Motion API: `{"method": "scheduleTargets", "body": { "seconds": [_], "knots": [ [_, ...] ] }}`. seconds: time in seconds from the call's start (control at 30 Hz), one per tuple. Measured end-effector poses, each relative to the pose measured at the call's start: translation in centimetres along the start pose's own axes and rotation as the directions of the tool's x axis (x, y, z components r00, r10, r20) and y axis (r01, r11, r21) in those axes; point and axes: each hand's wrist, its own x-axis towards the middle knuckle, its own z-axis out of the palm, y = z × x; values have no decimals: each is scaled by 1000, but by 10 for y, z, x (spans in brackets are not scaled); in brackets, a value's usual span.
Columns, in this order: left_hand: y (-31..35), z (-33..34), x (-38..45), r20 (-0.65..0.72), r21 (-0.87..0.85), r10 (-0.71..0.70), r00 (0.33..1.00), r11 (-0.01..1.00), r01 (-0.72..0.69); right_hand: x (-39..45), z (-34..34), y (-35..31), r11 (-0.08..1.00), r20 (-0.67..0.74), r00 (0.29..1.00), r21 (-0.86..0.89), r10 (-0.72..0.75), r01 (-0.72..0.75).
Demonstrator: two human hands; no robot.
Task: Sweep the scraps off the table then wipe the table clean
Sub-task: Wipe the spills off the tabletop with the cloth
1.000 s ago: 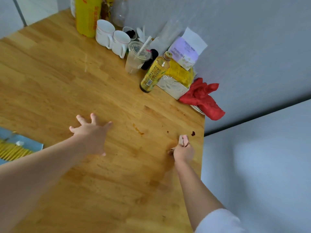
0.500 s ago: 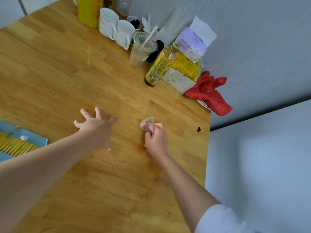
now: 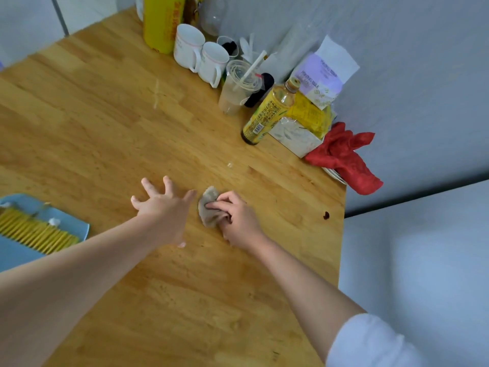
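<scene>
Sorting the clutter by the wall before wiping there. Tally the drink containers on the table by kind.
White mugs: 2
Clear plastic cup with straw: 1
Yellow-labelled bottle: 1
Total: 4
The tall yellow container is cut off at the frame's top and left uncounted.

Bare tabletop (image 3: 92,123); clutter (image 3: 254,83) along wall.

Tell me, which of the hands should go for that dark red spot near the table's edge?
Probably the right hand: it already grips the wipe and is nearer the red spot. The left hand is splayed, holding nothing, farther away.
</scene>
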Motion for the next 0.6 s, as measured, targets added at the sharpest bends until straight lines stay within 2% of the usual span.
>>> {"method": "scheduleTargets", "body": {
  "seconds": [0.03, 0.07, 0.1, 0.13, 0.17, 0.2, 0.23, 0.27, 0.3, 0.33, 0.37, 0.4, 0.43, 0.47, 0.5, 0.53, 0.57, 0.6],
  "knots": [
    [0, -1, 0, 3, 0, -2, 1000, 1000, 2, 10, -11, 9, 1000, 25, 1000, -9, 7, -6],
    [0, -2, 0, 10, 1, -3, 1000, 1000, 3, 23, -23, 21, 995, -38, 994, 13, 103, -103],
    [2, -3, 0, 17, 0, -2, 1000, 1000, 2, 37, -37, 30, 967, -133, 957, 47, 256, -252],
    [3, -4, 0, 24, -1, -5, 1000, 1000, 5, 48, -51, 37, 894, -229, 864, 129, 449, -430],
    [5, -5, 0, 30, 4, -8, 1000, 1000, 8, 57, -59, 40, 788, -282, 736, 221, 616, -575],
    [5, -6, 0, 32, 7, -12, 999, 1000, 12, 61, -59, 37, 715, -313, 646, 233, 696, -658],
    [7, -6, -1, 33, 14, -15, 999, 1000, 14, 59, -51, 28, 737, -364, 657, 146, 660, -660],
    [4, -7, -2, 28, 17, -17, 999, 1000, 17, 53, -35, 16, 831, -362, 765, 54, 533, -554],
    [5, -6, -2, 21, 25, -15, 1000, 1000, 15, 32, -18, 5, 939, -266, 903, 25, 336, -342],
    [4, -7, -3, 19, 32, -16, 1000, 999, 15, 3, -4, -6, 992, -114, 986, 47, 119, -115],
    [5, -6, -3, 19, 39, -16, 1000, 999, 15, -32, 3, -7, 995, 35, 997, 74, -72, 69],
    [5, -7, -2, 20, 42, -19, 1000, 999, 18, -63, 1, 4, 983, 124, 976, 63, -181, 174],
    [5, -7, -2, 21, 48, -18, 1000, 999, 17, -84, -10, 25, 982, 131, 973, 37, -191, 188],
    [4, -7, -1, 21, 48, -15, 1000, 999, 14, -97, -25, 51, 997, 49, 996, 9, -80, 79],
    [5, -7, -1, 21, 42, -10, 1000, 999, 9, -105, -46, 79, 991, -78, 988, -2, 132, -133],
    [5, -6, -1, 26, 34, -12, 1000, 999, 11, -110, -69, 103, 926, -199, 905, 42, 376, -375],
    [6, -7, -1, 31, 29, -20, 999, 999, 19, -111, -92, 124, 805, -310, 746, 147, 589, -575],
    [7, -7, 0, 39, 23, -34, 999, 999, 33, -114, -109, 142, 673, -362, 575, 275, 734, -686]
  ]
}}
